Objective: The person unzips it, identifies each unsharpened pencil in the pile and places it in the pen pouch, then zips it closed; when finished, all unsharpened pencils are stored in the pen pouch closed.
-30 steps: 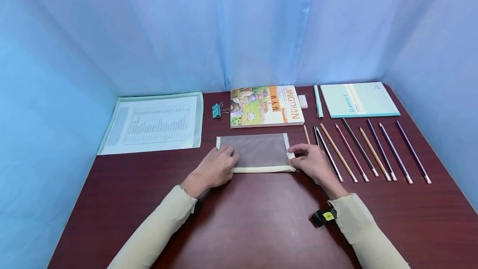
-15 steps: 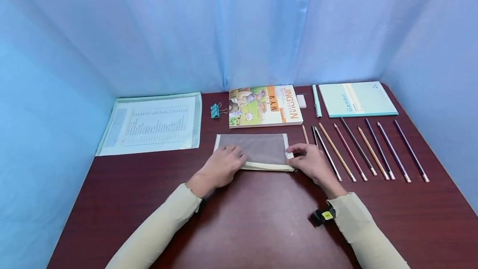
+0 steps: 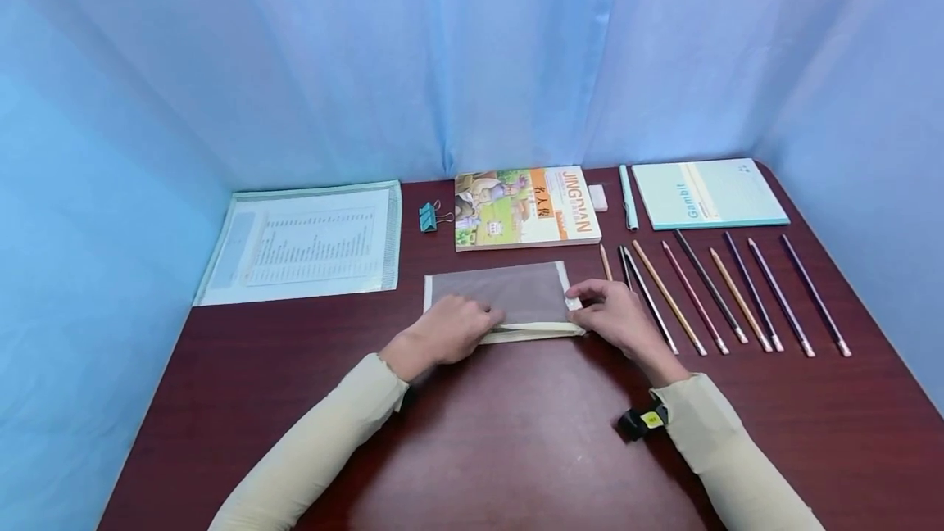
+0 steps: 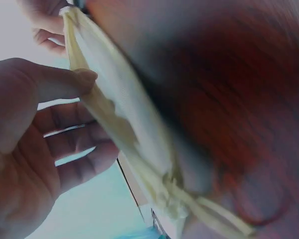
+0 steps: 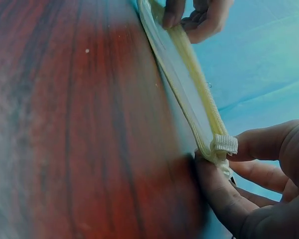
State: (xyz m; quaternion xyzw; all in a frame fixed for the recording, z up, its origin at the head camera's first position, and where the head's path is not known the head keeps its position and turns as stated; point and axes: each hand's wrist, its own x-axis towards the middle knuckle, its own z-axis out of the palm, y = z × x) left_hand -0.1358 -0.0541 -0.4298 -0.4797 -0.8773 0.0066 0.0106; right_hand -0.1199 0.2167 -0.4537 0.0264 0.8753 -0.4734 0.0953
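Head view shows a flat grey mesh zip pouch with cream trim (image 3: 509, 297) lying mid-table, near the picture book (image 3: 525, 207). The left hand (image 3: 450, 330) pinches its near zipper edge; the right hand (image 3: 615, 318) pinches the right end tab. The coloured pencils (image 3: 723, 293) at right remain outside.

The left hand (image 3: 453, 329) covers the mesh pouch's (image 3: 509, 292) near-left edge, the tabletop (image 4: 249, 99) blurs in the left wrist view, and the printing on the sheet (image 3: 306, 242) is too small to read.

Pencils: nine, in a row, right of frame (image 3: 726, 289)
Books: two, top centre (image 3: 525, 207) and top right (image 3: 708, 193)
Pouches: one (image 3: 509, 293)
Hands: two (image 3: 450, 330) (image 3: 615, 316)
Clips: one (image 3: 428, 217)
Erasers: one (image 3: 598, 197)
Pens: one (image 3: 628, 198)
Folders: one, left (image 3: 306, 242)
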